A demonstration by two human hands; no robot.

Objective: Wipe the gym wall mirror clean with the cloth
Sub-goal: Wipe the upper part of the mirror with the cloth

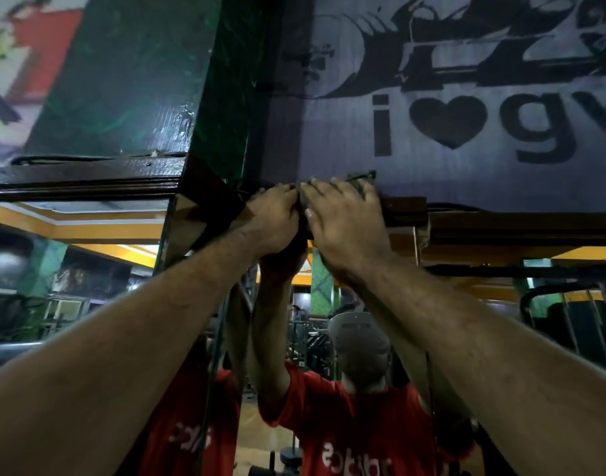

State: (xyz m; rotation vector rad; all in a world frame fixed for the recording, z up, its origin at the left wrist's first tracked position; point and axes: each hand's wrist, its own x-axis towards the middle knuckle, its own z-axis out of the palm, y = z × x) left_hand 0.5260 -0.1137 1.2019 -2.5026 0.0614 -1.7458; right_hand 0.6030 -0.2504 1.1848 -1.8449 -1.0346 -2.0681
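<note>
Both arms reach up to the top edge of the wall mirror [346, 338], where its dark wooden frame [466, 228] meets the banner [466, 125] printed with "i", a heart and "gy". The left hand [274, 221] has curled fingers; whether its grip holds the cloth cannot be told. The right hand [342, 218] lies with fingers spread flat, pressing the cloth [361, 178] against the frame's upper edge. Only a dark, bunched strip of cloth shows beyond the fingertips, its long axis running left to right along the frame. The mirror reflects a person in a red shirt.
</note>
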